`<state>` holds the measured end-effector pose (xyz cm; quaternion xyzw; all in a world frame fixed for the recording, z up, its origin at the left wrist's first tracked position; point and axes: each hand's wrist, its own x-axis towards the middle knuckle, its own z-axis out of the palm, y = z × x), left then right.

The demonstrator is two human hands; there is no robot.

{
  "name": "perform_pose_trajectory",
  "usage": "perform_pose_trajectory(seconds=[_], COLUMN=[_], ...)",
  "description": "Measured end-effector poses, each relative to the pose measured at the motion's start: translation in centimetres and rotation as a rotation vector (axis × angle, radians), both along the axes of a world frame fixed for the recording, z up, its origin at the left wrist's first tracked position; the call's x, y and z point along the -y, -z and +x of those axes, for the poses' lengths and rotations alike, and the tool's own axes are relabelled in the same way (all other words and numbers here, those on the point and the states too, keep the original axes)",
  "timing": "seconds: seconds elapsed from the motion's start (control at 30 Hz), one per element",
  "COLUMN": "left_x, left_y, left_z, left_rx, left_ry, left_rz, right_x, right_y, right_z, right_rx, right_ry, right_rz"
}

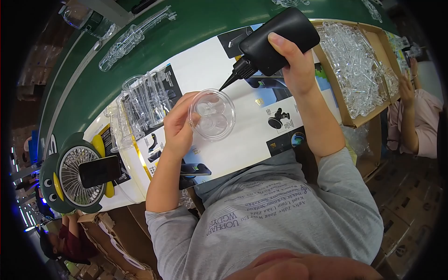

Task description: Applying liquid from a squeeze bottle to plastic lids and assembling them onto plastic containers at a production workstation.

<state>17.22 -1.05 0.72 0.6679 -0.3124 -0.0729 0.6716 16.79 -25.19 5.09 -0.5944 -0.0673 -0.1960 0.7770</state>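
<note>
My left hand (pixel 179 122) grips a clear round plastic part (pixel 223 133) by its left side, with rounded shapes showing inside its rim. In my right hand (pixel 298 63) is a black squeeze bottle (pixel 273 42), tilted down to the left. Its pointed nozzle tip touches or hovers just over the upper rim of the clear part; I cannot tell which. Both hands are above the printed cardboard sheet (pixel 205 65) on the green table. Several clear plastic tube-like pieces (pixel 147 100) stand grouped left of my left hand.
An open cardboard box (pixel 333 88) full of small clear plastic pieces is at the right. A green animal-shaped fan (pixel 77 175) with a black phone (pixel 99 171) against it sits at the left. Further clear parts (pixel 135 39) and a bottle (pixel 86 21) lie farther back. Other people are at both sides.
</note>
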Motion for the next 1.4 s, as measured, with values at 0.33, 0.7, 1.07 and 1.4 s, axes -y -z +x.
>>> perform_pose_trajectory(seconds=[0.33,0.7,1.07,1.4], left_x=[0.11,0.17,0.16,0.07], left_y=[-0.08,-0.24,-0.12,-0.22], left_z=[0.15,0.06,0.1,0.16], left_rx=[-0.003,-0.058,-0.067,-0.03], left_ry=[0.094,0.154,0.195,0.24], left_rz=[-0.006,0.005,0.03,0.051], right_x=[0.27,0.32,0.21,0.09], right_y=[0.24,0.41,0.27,0.21], right_z=[-0.08,-0.08,-0.2,-0.47], right_rx=[-0.003,0.009,-0.008,-0.022], right_ry=[-0.034,-0.049,-0.078,-0.11], right_rz=[-0.024,-0.042,-0.04,-0.043])
